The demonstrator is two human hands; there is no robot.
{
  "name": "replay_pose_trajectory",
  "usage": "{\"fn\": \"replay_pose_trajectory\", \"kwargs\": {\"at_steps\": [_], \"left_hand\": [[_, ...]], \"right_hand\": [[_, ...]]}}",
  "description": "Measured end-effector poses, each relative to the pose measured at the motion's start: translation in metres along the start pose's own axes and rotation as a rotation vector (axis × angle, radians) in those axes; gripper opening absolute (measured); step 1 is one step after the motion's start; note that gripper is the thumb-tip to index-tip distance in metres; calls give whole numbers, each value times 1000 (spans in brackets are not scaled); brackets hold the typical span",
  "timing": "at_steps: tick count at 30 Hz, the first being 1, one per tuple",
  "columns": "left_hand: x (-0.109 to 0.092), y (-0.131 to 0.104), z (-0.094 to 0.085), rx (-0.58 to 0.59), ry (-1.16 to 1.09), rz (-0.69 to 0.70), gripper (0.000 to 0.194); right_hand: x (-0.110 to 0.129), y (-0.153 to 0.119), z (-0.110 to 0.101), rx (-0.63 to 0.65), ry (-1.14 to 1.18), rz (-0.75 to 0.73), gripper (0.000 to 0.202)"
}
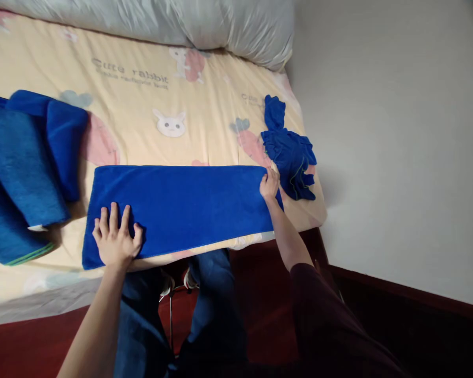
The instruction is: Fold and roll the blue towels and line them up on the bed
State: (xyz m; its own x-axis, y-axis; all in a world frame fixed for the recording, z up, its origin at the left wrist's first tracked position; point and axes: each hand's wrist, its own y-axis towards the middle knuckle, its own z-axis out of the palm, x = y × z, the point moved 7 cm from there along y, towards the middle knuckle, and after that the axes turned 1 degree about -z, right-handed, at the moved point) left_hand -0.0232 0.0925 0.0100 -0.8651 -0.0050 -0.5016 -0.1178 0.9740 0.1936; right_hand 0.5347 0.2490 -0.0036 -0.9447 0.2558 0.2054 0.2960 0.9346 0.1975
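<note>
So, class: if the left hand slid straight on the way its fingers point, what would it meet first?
The left hand lies flat on the folded blue towel; it would cross more towel, then probably bare cartoon-rabbit bed sheet.

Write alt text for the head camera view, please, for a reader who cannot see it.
A person presses the left hand flat on a folded blue towel on a rabbit-print bed sheet, while the right hand grips its far edge. A crumpled blue cloth lies to the right, and more blue towels to the left.

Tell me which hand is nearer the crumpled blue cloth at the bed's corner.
Right. The right hand grips the folded towel's end right beside the crumpled blue cloth; the left hand presses flat on the towel's far end.
</note>
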Motion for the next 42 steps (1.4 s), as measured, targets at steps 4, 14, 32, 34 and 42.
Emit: {"fn": "replay_pose_trajectory", "kwargs": {"at_steps": [4, 14, 32, 34, 42], "left_hand": [[5, -1, 4, 11, -49, -8, 77], [4, 0, 4, -58, 2, 32, 73], [-2, 2, -1, 3, 29, 10, 80], [-2, 2, -1, -1, 29, 15, 79], [0, 2, 0, -10, 37, 21, 74]], "right_hand": [[-13, 14, 0, -9, -150, -1, 51], [-19, 16, -3, -67, -131, -1, 22], [-15, 14, -12, -138, -38, 48, 32], [-14, 14, -12, -148, -1, 19, 37], [-12, 13, -11, -178, 64, -131, 61]]}}
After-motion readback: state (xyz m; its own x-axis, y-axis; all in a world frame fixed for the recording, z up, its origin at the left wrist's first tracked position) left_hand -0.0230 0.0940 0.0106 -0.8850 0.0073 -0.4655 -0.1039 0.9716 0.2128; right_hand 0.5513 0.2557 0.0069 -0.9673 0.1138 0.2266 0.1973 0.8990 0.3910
